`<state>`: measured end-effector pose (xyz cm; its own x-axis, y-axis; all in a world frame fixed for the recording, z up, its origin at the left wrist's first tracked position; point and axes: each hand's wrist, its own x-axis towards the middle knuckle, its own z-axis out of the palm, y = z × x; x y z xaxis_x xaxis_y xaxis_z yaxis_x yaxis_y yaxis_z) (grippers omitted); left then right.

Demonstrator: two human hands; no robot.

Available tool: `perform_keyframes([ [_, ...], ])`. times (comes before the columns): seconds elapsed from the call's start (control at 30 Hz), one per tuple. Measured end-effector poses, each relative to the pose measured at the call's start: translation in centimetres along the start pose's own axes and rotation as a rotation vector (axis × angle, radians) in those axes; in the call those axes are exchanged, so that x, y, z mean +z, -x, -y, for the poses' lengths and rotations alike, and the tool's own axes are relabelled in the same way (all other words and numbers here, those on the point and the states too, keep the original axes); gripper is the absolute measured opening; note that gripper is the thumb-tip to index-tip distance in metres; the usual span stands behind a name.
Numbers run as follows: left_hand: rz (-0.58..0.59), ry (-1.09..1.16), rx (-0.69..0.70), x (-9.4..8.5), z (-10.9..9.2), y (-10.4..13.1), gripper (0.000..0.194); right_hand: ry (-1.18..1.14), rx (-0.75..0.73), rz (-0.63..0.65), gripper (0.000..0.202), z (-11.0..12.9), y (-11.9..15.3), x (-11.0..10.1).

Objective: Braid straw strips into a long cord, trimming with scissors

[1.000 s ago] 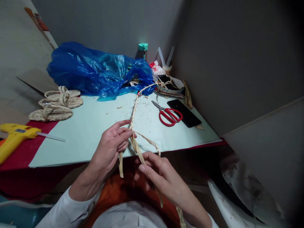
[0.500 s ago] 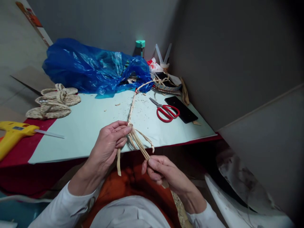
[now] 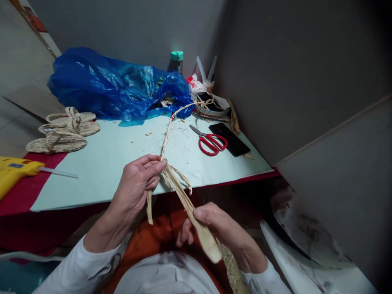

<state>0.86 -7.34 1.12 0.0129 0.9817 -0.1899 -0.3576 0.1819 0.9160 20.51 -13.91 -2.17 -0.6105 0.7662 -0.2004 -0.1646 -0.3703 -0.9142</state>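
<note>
A thin braided straw cord (image 3: 167, 136) runs from the blue bag's right end toward me over the pale table sheet. My left hand (image 3: 139, 177) pinches its near end, where loose strands fan out. One flat strand (image 3: 149, 208) hangs below that hand. Over the table's front edge, my right hand (image 3: 211, 220) holds a long pale straw strip (image 3: 206, 241) under its thumb, and the strip's broad, rounded end points down toward my lap. Short twisted strands (image 3: 183, 177) lie between the hands.
Red-handled scissors (image 3: 212, 143) and a black phone (image 3: 231, 139) lie right of the cord. Woven straw slippers (image 3: 63, 136) and a yellow glue gun (image 3: 18, 173) sit at left. Behind are the blue plastic bag (image 3: 104, 85), a green-capped bottle (image 3: 177, 61) and a small cup (image 3: 208, 86).
The strands in my right hand now show a broad flat strip reaching past the thumb. My right fingers have spread somewhat. My left hand keeps its pinch, and the whole view has shifted slightly.
</note>
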Motion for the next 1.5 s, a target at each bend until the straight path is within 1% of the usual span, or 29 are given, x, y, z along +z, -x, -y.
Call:
perform_keyframes([
  [0.03,0.005,-0.001,-0.003,0.0,0.0,0.0,0.027,0.112,-0.016,-0.047,0.043,0.3,0.0,-0.1],
  [0.1,0.019,-0.004,-0.014,0.0,0.0,0.1,0.027,0.345,-0.076,-0.208,0.038,1.2,-0.2,-0.2],
  [0.17,0.037,-0.011,-0.019,0.0,0.1,0.0,0.027,0.497,-0.137,-0.349,0.034,2.1,-0.7,-0.1],
  [0.2,0.042,-0.015,-0.019,0.0,0.1,0.0,0.027,0.553,-0.161,-0.389,0.033,2.5,-1.1,0.0],
  [0.27,0.045,-0.02,-0.014,-0.1,0.2,-0.1,0.027,0.704,-0.202,-0.441,0.031,3.5,-2.0,0.6],
  [0.37,0.053,-0.02,-0.005,-0.1,0.3,-0.2,0.027,1.022,-0.25,-0.493,0.029,4.7,-3.1,1.7],
  [0.47,0.065,-0.015,-0.011,-0.2,0.3,-0.2,0.026,1.267,-0.179,-0.452,0.026,5.5,-3.3,2.4],
  [0.53,0.06,-0.014,-0.019,-0.2,0.3,-0.2,0.026,1.405,-0.141,-0.465,0.027,5.6,-2.9,2.6],
  [0.57,0.055,-0.013,-0.021,-0.2,0.3,-0.2,0.026,1.47,-0.157,-0.505,0.026,5.6,-2.6,2.8],
  [0.63,0.044,-0.01,-0.023,-0.1,0.3,-0.2,0.026,1.559,-0.256,-0.637,0.022,5.4,-2.2,3.1],
  [0.67,0.04,-0.007,-0.023,-0.1,0.2,-0.1,0.026,1.576,-0.322,-0.684,0.019,5.2,-2.2,3.3],
  [0.73,0.035,-0.001,-0.02,0.0,0.2,-0.1,0.026,1.577,-0.434,-0.71,0.018,4.7,-2.8,3.8],
  [0.8,0.029,0.003,-0.02,0.1,0.2,-0.1,0.027,1.572,-0.489,-0.695,0.019,4.0,-3.9,4.2],
  [0.87,0.015,0.005,-0.018,0.1,0.3,0.0,0.028,1.569,-0.515,-0.71,0.017,3.1,-5.2,4.3],
  [0.97,-0.006,-0.009,0.003,0.1,0.6,0.1,0.027,1.523,-0.603,-0.781,0.015,2.0,-6.7,4.1],
  [1.07,-0.021,-0.053,0.029,0.1,0.9,0.1,0.024,1.452,-0.748,-0.861,0.019,1.2,-7.4,3.9],
  [1.13,-0.017,-0.076,0.034,0.1,1.0,0.1,0.024,1.425,-0.808,-0.888,0.02,0.8,-7.7,3.9],
  [1.2,-0.002,-0.079,0.019,0.0,1.0,0.1,0.024,1.392,-0.826,-0.882,0.019,0.6,-7.9,4.1],
  [1.27,0.007,-0.071,-0.001,-0.2,0.9,0.1,0.024,1.307,-0.821,-0.849,0.021,0.5,-8.0,4.2],
  [1.37,0.003,-0.056,-0.01,-0.4,0.7,0.2,0.022,1.16,-0.75,-0.724,0.027,1.0,-7.5,4.0],
  [1.4,-0.002,-0.047,-0.004,-0.5,0.7,0.2,0.022,1.149,-0.71,-0.671,0.029,1.3,-7.2,3.7],
  [1.43,-0.008,-0.039,0.003,-0.5,0.6,0.2,0.023,1.159,-0.677,-0.647,0.03,1.7,-6.9,3.4],
  [1.47,-0.015,-0.03,0.011,-0.4,0.6,0.1,0.023,1.189,-0.653,-0.658,0.031,2.2,-6.7,3.0],
  [1.5,-0.02,-0.023,0.016,-0.3,0.6,0.1,0.023,1.231,-0.642,-0.702,0.032,2.6,-6.5,2.6],
])
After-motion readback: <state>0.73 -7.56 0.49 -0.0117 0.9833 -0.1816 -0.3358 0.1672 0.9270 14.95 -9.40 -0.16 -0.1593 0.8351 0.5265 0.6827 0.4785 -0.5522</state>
